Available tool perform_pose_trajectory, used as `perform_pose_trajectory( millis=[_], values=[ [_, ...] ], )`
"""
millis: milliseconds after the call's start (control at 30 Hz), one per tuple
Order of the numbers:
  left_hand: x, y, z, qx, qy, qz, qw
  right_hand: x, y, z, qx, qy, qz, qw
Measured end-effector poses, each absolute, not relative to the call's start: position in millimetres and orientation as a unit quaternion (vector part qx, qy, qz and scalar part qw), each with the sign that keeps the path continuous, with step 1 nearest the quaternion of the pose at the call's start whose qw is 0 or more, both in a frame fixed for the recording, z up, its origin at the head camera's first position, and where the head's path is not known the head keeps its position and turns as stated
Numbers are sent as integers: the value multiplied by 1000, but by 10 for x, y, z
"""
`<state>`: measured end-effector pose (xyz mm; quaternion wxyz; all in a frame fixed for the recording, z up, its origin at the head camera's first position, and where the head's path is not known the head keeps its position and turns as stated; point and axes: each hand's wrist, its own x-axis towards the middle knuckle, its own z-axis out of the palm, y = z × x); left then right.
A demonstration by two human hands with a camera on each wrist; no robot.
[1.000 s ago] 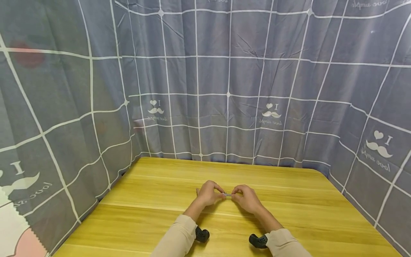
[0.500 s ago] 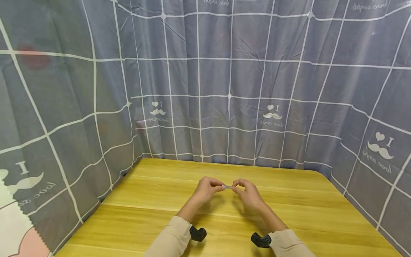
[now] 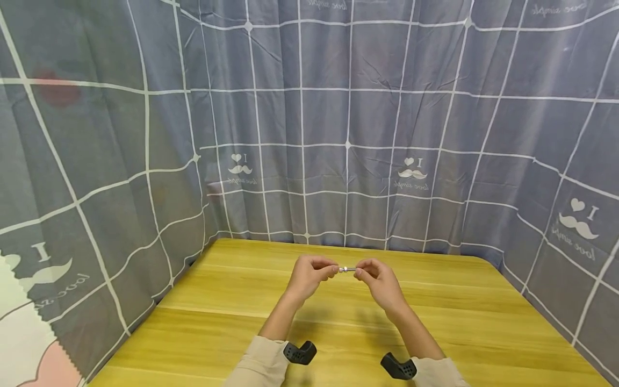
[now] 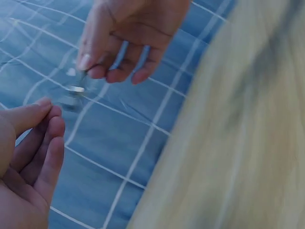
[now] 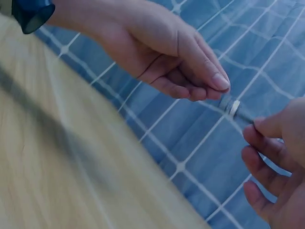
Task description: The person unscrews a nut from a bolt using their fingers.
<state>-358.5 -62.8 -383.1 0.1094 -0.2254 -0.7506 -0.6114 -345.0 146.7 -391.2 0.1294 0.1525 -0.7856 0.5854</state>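
A small metal bolt (image 3: 351, 269) with a bright nut (image 5: 234, 108) on it is held level above the table, between both hands. My right hand (image 3: 385, 285) pinches the thin threaded end with thumb and index finger. The other fingers are loosely bent in the right wrist view. My left hand (image 3: 306, 279) has its thumb and index fingertips together at the thicker, blurred end (image 4: 70, 102). That end sits beside the nut; motion blur hides its exact shape and the left fingers' contact with it.
Below the hands lies a yellow wood-grain table (image 3: 232, 317). Grey curtains (image 3: 324, 118) with white grid lines enclose its back and sides. Black wrist devices (image 3: 300, 352) are worn at the beige sleeves (image 3: 263, 365).
Both hands have lifted the bolt away from the table and moved it forward. More of the bolt and its nut shows between the fingertips now.
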Motion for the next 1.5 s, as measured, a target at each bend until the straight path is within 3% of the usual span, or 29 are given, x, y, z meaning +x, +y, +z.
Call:
perform_pose_trajectory(
  millis=[367, 700, 1500],
  values=[
    [-3481, -561, -3761, -247, -746, -615, 72, -3367, 1504, -3810, 124, -760, 624, 132],
    [-3427, -449, -3624, -232, -724, -638, 122, -3338, 1470, -3650, 142, -733, 652, 130],
    [-3360, -486, -3393, -310, -747, -560, 177, -3264, 1393, -3470, 208, -738, 626, 139]
  ],
)
